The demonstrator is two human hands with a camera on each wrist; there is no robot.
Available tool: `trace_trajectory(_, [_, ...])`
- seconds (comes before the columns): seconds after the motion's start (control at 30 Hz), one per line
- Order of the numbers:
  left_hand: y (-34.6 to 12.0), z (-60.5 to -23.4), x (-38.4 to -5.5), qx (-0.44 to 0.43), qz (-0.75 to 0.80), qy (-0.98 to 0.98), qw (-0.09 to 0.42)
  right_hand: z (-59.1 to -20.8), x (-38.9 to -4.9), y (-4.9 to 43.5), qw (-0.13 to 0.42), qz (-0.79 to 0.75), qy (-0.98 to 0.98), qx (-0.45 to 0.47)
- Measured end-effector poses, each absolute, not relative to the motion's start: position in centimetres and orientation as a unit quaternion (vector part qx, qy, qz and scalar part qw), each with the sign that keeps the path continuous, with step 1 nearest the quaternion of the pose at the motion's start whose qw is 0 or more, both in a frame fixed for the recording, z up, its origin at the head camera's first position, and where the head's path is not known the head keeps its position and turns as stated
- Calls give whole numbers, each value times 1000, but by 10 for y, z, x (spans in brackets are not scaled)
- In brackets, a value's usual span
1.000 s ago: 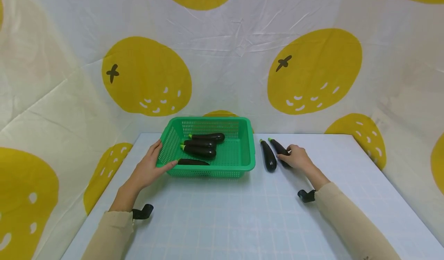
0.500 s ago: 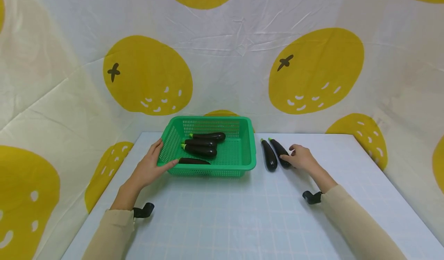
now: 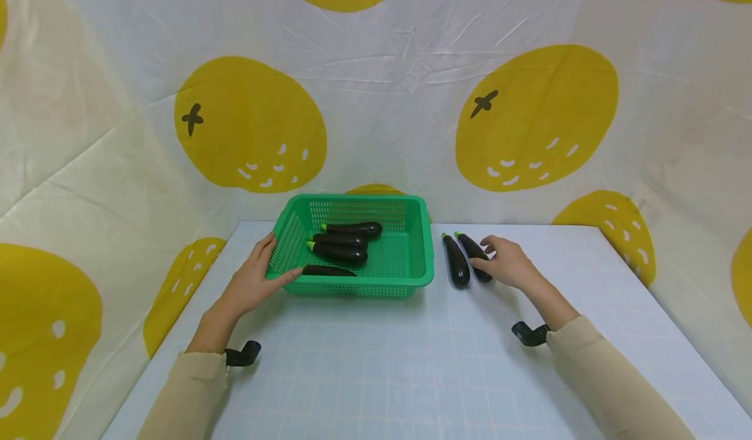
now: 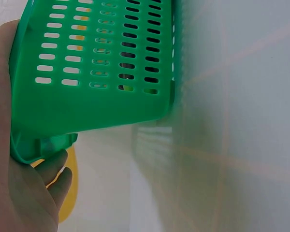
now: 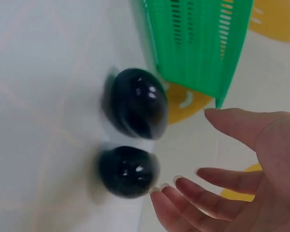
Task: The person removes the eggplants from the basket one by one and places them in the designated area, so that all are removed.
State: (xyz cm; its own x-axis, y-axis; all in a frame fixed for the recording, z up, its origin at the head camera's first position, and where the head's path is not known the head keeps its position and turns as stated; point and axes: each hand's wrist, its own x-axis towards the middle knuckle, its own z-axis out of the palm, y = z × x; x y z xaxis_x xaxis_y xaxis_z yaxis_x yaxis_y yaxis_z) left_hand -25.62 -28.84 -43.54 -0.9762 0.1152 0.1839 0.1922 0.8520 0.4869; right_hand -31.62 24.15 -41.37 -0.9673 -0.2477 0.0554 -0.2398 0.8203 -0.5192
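The left grip (image 3: 252,283) holds the green basket (image 3: 376,281) by its corner. Right of that grip, four eggplants (image 3: 339,253) sit inside, so most look done. Two lie outside on the surface (image 3: 376,375): one eggplant (image 3: 455,262) left of the right grip (image 3: 506,262), another eggplant (image 3: 472,248) just beside it. The right grip is loose, holding nothing.

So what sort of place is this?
Perhaps a makeshift filming booth: yellow-patterned cloth hangs behind and beside the table, which holds a green basket and eggplants, and small black devices sit at both wrists.
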Motion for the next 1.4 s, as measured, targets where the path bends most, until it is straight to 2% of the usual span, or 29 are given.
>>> trace_trajectory(0.4, [-289,-438,-255,-78,-260,-960,74,-400,-302,212,-33,-323,913,-246])
trace_trajectory(0.83, [-288,-436,-257,-81,-265,-958,76,-382,-290,168,-43,-332,883,-328])
trace_trajectory(1.4, [-288,-435,-257,-80,-261,-959,72,-379,-298,87,7,-299,864,-406])
